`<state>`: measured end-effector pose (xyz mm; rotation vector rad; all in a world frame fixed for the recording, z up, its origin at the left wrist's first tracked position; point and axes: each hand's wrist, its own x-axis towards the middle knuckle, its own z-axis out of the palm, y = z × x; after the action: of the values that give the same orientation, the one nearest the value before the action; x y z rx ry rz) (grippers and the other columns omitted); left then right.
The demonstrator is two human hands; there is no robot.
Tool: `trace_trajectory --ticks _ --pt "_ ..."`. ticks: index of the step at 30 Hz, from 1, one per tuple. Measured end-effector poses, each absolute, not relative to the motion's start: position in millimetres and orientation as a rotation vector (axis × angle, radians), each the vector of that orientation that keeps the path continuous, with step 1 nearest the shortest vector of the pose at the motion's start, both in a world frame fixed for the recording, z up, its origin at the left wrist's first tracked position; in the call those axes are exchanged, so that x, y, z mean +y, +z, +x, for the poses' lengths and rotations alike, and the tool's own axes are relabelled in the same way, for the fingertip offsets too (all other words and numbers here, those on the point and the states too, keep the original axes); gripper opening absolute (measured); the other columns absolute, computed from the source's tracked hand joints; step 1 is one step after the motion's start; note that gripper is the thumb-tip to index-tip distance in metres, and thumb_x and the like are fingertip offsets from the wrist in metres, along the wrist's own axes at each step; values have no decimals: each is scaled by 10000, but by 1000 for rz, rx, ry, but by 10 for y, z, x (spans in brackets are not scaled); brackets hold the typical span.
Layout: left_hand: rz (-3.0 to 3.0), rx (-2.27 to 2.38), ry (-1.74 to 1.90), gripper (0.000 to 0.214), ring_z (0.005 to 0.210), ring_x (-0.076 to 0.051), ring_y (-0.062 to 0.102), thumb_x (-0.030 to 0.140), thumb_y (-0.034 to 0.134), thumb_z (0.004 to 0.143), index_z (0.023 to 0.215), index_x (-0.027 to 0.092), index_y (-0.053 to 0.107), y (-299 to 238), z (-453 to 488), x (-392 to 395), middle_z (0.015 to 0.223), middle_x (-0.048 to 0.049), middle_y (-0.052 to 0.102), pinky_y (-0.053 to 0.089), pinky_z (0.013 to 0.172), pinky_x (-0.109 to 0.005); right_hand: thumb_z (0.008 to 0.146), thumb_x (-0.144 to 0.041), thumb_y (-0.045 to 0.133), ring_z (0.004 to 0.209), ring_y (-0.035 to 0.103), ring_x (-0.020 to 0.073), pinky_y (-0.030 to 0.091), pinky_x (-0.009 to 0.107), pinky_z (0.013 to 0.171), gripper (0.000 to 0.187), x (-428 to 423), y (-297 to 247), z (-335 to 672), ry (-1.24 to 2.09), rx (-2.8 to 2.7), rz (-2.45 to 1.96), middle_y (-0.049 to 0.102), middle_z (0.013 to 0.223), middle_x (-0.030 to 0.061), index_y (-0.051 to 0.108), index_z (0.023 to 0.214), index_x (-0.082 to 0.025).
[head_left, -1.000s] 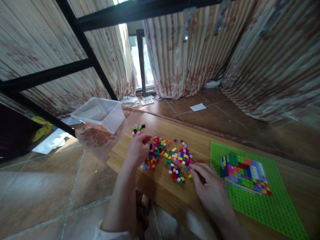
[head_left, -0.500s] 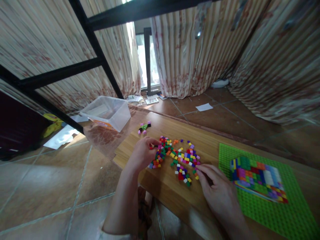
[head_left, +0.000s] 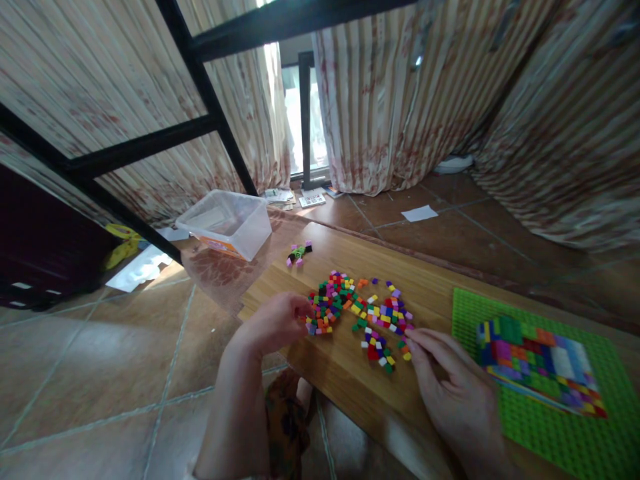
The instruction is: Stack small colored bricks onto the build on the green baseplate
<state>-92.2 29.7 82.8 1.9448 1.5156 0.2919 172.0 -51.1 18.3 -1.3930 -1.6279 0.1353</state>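
Small toy bricks in many colours lie in loose heaps on a wooden table [head_left: 345, 393]. At the near left edge of the larger brick heap [head_left: 327, 307] is my left hand [head_left: 275, 323], its fingers curled inward; whatever they hold is hidden. My right hand [head_left: 450, 383] rests at the right side of the smaller brick group [head_left: 377, 347], thumb and forefinger pinched at a small pinkish brick [head_left: 409, 329]. To its right, a block of colourful joined bricks [head_left: 543, 363] sits on a green studded baseplate [head_left: 555, 447].
A small figure of green, black and pink pieces [head_left: 299, 253] lies at the table's far left. Beyond it, a clear plastic bin [head_left: 227, 223] stands by a black metal frame [head_left: 200, 87]. Striped curtains [head_left: 370, 113] hang behind, and a paper sheet [head_left: 419, 213] lies on the tiled floor.
My left hand has drawn back from over the large heap toward its near left edge, uncovering more bricks. My right hand keeps its place by the bricks. The whole view has shifted slightly.
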Motion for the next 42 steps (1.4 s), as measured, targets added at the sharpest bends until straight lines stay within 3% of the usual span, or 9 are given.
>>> trace_trajectory --ticks 9,21,42 --pt "2010 1506 243 298 769 -168 587 78 587 592 786 236 748 733 -859 309 833 -12 668 431 679 -247 903 -220 576 834 671 148 527 266 760 124 -486 173 1713 126 -1658 -1382 701 939 35 683 965 -221" --pt "2066 1607 289 134 731 -150 551 184 608 720 826 193 690 681 -648 361 800 -16 634 381 641 -246 909 -207 569 854 670 134 523 243 785 126 -466 127 1728 146 -1664 -1367 691 952 28 680 968 -215" --pt "2050 1567 275 89 707 -147 555 166 629 698 783 185 608 719 -529 387 772 -4 629 358 618 -242 919 -211 550 853 667 128 516 229 781 136 -457 120 1723 225 -1653 -1386 688 938 34 678 964 -201"
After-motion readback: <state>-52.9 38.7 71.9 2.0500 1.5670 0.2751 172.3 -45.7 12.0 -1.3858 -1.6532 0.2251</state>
